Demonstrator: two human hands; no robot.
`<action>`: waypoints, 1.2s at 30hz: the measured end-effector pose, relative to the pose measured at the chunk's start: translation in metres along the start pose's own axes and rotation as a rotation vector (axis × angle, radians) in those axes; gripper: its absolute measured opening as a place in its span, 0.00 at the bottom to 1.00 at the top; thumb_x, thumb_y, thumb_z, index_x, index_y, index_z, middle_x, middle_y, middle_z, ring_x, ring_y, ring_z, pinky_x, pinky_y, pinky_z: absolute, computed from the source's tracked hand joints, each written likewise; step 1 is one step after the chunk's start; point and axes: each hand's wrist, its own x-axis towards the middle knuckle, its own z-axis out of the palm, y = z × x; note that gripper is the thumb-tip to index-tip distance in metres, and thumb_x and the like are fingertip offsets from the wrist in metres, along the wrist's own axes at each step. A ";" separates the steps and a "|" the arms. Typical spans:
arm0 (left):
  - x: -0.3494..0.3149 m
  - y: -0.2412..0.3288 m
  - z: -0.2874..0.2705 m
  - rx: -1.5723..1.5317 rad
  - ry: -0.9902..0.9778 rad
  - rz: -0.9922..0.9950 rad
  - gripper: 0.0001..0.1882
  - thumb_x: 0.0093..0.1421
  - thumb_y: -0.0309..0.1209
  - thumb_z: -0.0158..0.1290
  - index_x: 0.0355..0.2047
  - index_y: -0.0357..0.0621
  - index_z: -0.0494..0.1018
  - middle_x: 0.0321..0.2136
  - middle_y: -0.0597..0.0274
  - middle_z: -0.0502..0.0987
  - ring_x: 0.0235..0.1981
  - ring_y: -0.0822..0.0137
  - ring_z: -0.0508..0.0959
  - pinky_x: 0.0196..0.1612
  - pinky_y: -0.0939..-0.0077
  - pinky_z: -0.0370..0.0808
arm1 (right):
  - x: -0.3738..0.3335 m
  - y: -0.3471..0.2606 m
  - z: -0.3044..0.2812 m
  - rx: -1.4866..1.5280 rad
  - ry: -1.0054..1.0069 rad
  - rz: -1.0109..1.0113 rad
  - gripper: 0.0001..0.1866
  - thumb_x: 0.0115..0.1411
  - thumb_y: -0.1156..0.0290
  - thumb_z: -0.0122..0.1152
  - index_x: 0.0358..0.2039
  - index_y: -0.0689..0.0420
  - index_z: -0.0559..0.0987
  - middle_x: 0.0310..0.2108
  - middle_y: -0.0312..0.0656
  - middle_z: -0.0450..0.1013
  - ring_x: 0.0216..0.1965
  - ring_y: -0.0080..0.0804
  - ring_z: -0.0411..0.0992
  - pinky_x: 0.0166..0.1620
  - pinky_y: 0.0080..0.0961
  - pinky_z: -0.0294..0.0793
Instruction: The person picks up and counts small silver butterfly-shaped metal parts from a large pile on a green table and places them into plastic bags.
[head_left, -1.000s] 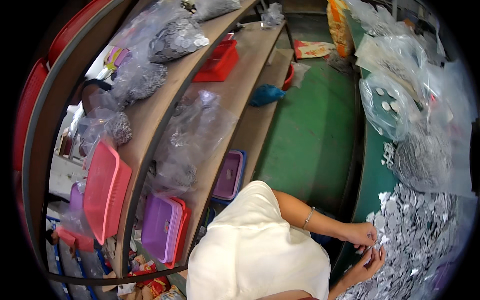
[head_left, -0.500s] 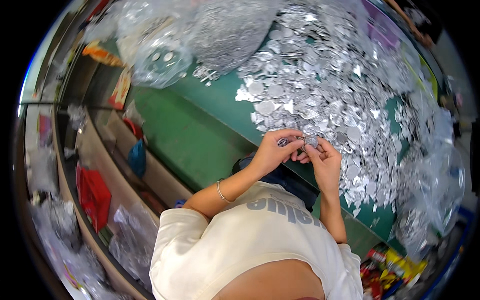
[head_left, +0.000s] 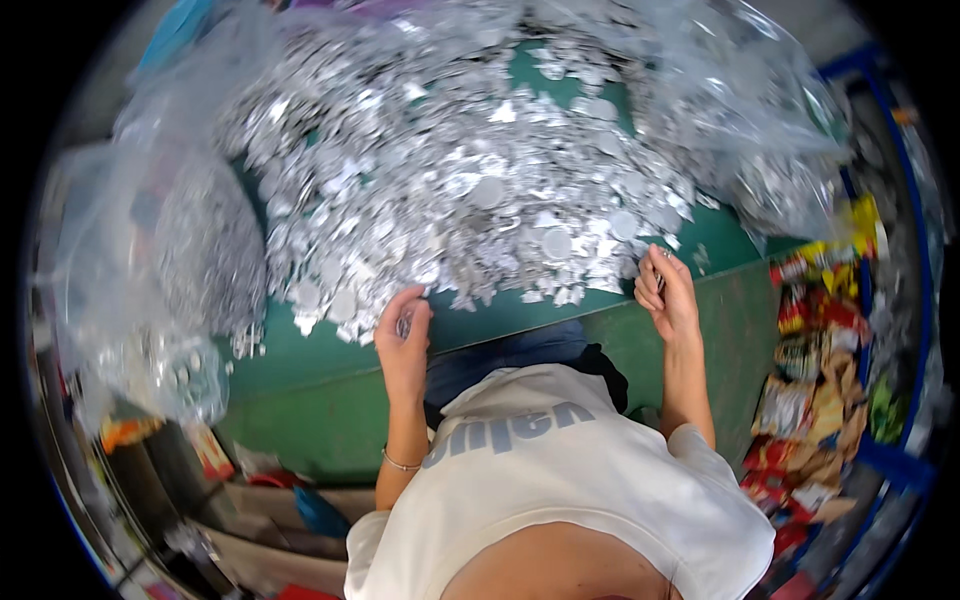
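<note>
Small flat silver-coloured metal pieces (head_left: 440, 200), some round and others irregular, lie in a wide heap on the green table (head_left: 475, 325). At the near edge of the heap, my left hand (head_left: 403, 345) is curled around a few silver pieces. My right hand (head_left: 669, 292) is by the heap's right near corner, its thumb and fingers drawn together. Something small and shiny shows at those fingertips, but its kind cannot be made out. A wide gap separates the two hands.
To the left stands a clear plastic bag (head_left: 205, 240) full of silver pieces, with a smaller clear bag (head_left: 180, 375) in front. More clear plastic (head_left: 760, 110) bulges at the far right. Colourful packets (head_left: 800, 400) lie beside a blue frame (head_left: 900, 465) on the right.
My hands were together over round silver pieces; now they are apart, left hand at the heap's near edge, right hand at its right corner. The view has turned toward the right.
</note>
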 end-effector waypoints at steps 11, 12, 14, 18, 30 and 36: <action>0.013 0.009 0.047 0.874 0.103 0.496 0.14 0.47 0.27 0.59 0.35 0.39 0.71 0.34 0.56 0.70 0.23 0.57 0.72 0.27 0.69 0.69 | 0.007 0.010 -0.025 -0.811 0.348 -0.474 0.09 0.59 0.72 0.50 0.30 0.63 0.78 0.20 0.35 0.70 0.24 0.17 0.65 0.28 0.17 0.63; 0.013 0.009 0.046 0.823 0.102 0.510 0.13 0.47 0.25 0.59 0.33 0.39 0.71 0.32 0.57 0.70 0.21 0.60 0.70 0.25 0.70 0.68 | 0.008 0.008 -0.022 -0.820 0.347 -0.537 0.09 0.59 0.73 0.51 0.30 0.64 0.78 0.22 0.37 0.73 0.26 0.18 0.67 0.31 0.18 0.66; 0.012 0.008 0.039 0.721 0.110 0.530 0.11 0.46 0.23 0.59 0.30 0.38 0.70 0.29 0.58 0.70 0.17 0.64 0.67 0.22 0.73 0.65 | 0.006 0.006 -0.013 -0.878 0.219 -0.516 0.08 0.57 0.72 0.53 0.32 0.63 0.77 0.29 0.43 0.75 0.31 0.29 0.72 0.38 0.23 0.69; 0.003 0.024 0.049 0.374 0.195 0.301 0.09 0.49 0.20 0.57 0.27 0.40 0.67 0.24 0.68 0.69 0.16 0.82 0.57 0.18 0.85 0.55 | 0.009 0.026 0.044 -1.146 -0.019 -0.629 0.11 0.51 0.69 0.59 0.35 0.58 0.77 0.29 0.45 0.72 0.30 0.43 0.72 0.31 0.30 0.71; 0.001 0.029 0.065 -0.177 -0.019 -0.100 0.14 0.54 0.21 0.53 0.41 0.35 0.65 0.27 0.68 0.69 0.15 0.84 0.61 0.15 0.88 0.53 | 0.021 0.059 0.083 -1.451 0.011 -0.681 0.08 0.45 0.77 0.56 0.28 0.59 0.69 0.32 0.44 0.63 0.22 0.39 0.72 0.22 0.34 0.70; -0.003 0.033 0.074 -0.131 -0.052 -0.095 0.12 0.55 0.21 0.52 0.40 0.34 0.67 0.25 0.69 0.69 0.15 0.84 0.60 0.15 0.88 0.53 | 0.025 0.067 0.079 -1.369 0.008 -0.780 0.08 0.44 0.79 0.54 0.28 0.60 0.69 0.32 0.44 0.63 0.22 0.38 0.72 0.21 0.32 0.70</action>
